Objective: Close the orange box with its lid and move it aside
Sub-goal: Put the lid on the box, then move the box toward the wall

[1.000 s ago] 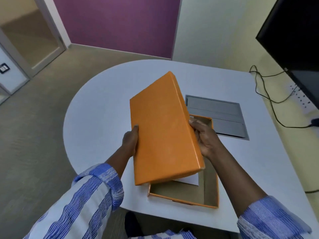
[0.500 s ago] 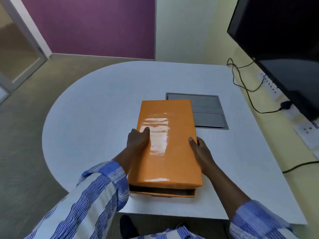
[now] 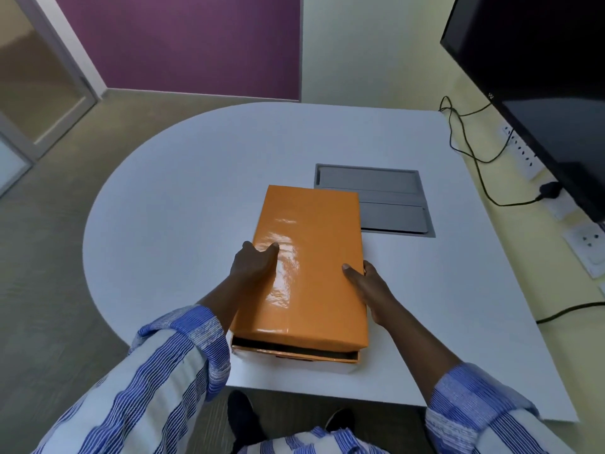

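A glossy orange lid (image 3: 311,257) lies flat over the orange box (image 3: 294,353) on the white table (image 3: 180,191), near its front edge. At the near end a dark gap shows between lid and box, so the lid sits slightly raised there. My left hand (image 3: 255,267) grips the lid's left edge, thumb on top. My right hand (image 3: 370,283) holds the lid's right edge, thumb on top and fingers down the side. The inside of the box is hidden.
A grey recessed cable hatch (image 3: 376,198) lies in the table just behind and right of the box. A black monitor (image 3: 540,77) hangs at the right, with black cables (image 3: 465,152) and wall sockets (image 3: 586,247) below it. The table's front edge is near the box.
The lid was tilted up in both hands above the open box; it came down flat onto the box and now rests a little lower over it. Both hands stay on its sides.
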A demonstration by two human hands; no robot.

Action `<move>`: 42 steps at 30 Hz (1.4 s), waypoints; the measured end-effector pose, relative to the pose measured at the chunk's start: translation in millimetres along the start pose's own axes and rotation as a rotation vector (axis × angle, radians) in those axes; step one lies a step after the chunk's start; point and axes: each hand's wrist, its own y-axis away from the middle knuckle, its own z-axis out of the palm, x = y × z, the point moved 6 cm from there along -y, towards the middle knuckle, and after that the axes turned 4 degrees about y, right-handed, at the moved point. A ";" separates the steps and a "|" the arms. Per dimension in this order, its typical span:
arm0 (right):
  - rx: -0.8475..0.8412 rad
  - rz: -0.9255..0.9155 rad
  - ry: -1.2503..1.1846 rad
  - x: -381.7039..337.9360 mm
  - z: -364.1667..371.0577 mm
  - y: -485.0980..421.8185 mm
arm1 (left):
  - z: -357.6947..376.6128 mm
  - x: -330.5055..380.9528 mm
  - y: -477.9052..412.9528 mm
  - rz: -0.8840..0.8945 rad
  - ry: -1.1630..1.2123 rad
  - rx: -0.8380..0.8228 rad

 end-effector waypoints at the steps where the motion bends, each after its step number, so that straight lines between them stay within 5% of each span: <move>1: -0.003 0.002 0.003 0.2 -0.1 -0.2 | 0.4 -3.3 1.7 -0.001 0.000 -0.004; 13: -0.050 0.188 0.087 24.4 6.7 28.7 | -5.0 -33.4 24.7 -0.023 -0.053 -0.144; 23: -0.100 0.404 0.283 44.1 18.7 89.0 | -13.2 -68.0 79.8 -0.155 -0.136 -0.522; 32: -0.052 0.317 0.290 49.5 25.6 110.9 | -11.7 -76.1 100.2 0.077 -0.157 -0.517; 42: -0.018 0.304 0.427 66.4 32.5 103.3 | -4.4 -92.8 102.7 0.135 -0.191 -0.474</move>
